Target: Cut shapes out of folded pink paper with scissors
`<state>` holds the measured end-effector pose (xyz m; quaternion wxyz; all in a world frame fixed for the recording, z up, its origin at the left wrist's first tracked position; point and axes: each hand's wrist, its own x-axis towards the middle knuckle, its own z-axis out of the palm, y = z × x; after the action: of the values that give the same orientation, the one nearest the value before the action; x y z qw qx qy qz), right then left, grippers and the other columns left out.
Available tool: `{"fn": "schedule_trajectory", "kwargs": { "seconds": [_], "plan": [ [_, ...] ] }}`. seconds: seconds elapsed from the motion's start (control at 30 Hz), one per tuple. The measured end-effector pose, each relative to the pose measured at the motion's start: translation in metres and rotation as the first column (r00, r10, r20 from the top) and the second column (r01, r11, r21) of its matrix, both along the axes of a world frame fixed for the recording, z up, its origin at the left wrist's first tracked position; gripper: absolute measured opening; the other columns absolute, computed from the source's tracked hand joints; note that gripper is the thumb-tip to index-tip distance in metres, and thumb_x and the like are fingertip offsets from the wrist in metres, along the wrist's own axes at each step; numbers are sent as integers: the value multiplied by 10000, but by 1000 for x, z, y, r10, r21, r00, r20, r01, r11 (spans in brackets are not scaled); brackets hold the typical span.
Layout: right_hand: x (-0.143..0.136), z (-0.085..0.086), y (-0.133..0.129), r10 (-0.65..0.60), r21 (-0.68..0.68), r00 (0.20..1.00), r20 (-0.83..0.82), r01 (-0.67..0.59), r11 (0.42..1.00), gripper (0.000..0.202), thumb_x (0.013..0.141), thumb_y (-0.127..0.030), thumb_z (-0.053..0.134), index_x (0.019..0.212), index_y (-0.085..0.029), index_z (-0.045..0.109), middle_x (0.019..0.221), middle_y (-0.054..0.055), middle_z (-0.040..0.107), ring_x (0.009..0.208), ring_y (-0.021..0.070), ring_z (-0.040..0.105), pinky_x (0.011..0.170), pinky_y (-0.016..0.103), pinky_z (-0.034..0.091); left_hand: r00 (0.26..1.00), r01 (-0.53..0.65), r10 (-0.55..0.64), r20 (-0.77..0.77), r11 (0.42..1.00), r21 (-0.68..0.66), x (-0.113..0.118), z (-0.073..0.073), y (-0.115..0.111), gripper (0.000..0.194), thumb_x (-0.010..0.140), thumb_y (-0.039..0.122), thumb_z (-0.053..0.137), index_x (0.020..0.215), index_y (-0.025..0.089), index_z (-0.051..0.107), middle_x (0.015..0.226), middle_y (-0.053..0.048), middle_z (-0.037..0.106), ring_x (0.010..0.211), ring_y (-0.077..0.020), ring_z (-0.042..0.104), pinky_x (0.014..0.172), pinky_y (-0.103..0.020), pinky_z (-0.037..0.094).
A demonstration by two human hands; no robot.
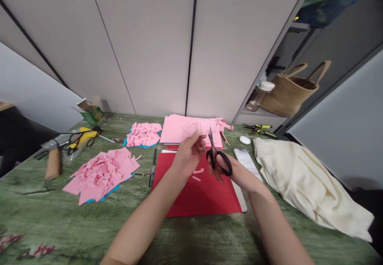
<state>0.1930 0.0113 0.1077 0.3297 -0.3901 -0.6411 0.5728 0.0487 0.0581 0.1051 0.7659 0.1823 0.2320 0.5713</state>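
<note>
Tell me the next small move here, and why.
I'd probably bring the scissors to a drawn line on the pink paper: the right hand holds them, blades raised beside the left hand, and pale scraps lie on the red sheet.

Red sheet [206, 201]; pink paper scraps [103, 173]; mottled green tabletop [60, 221]; black-handled scissors [228, 163]; cream cloth [305, 177]

1 head-worn view (the only one), forward and down over both hands [205, 153].
</note>
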Motion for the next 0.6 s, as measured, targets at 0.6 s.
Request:
{"fn": "schedule_trajectory", "kwargs": {
  "seconds": [0.6],
  "plan": [
    [-23, -18, -3, -79, 54, 991, -108, 85, 995, 363, 889, -542, 365, 882, -186, 436, 791, 4, 542, 455, 73, 458, 518, 264, 364, 981, -44, 20, -194, 992, -121, 5, 1, -2, 244, 622, 325, 711, 691, 109, 620, 532, 31, 542, 385, -45, 466, 328, -173, 296]
  ]
}}
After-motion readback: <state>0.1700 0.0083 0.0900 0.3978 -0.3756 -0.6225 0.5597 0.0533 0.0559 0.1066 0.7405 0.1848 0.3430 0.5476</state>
